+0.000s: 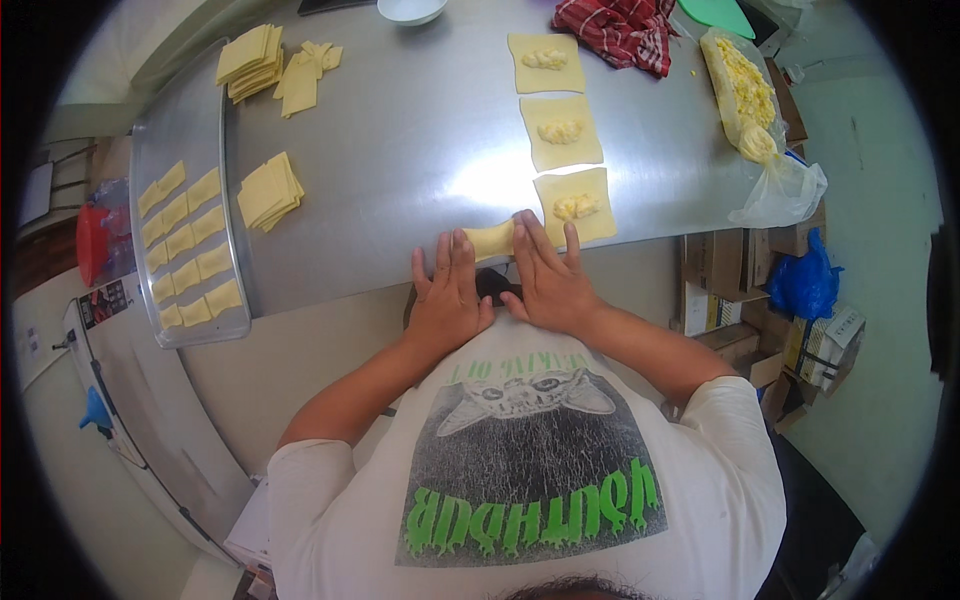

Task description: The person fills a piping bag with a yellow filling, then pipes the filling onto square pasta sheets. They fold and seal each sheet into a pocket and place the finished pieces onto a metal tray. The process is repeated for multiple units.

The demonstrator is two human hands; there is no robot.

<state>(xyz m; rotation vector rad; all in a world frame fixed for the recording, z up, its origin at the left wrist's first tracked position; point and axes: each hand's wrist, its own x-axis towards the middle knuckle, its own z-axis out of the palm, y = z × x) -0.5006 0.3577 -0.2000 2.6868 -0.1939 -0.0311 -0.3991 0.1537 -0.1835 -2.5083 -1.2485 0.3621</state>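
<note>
At the near edge of the metal table lies a folded piece of pastry dough [490, 240]. My left hand [447, 292] rests with outstretched fingers on its left end. The fingertips of my right hand [552, 285] press its right end, fingers straight and slightly spread. Just beyond my right hand is a flat dough square [590, 218] with a mound of pale yellow filling [576, 206]. Two more filled dough squares, a middle one [580, 155] and a far one [560, 82], continue the row away from me.
A metal tray [238, 325] at the left holds several folded pastries [180, 240]. Stacks of dough sheets [268, 190] stand beside it. A bag of yellow filling [740, 90], a red checked cloth [620, 35] and a white bowl [412, 10] are farther back. Cardboard boxes [715, 265] sit right, below the table.
</note>
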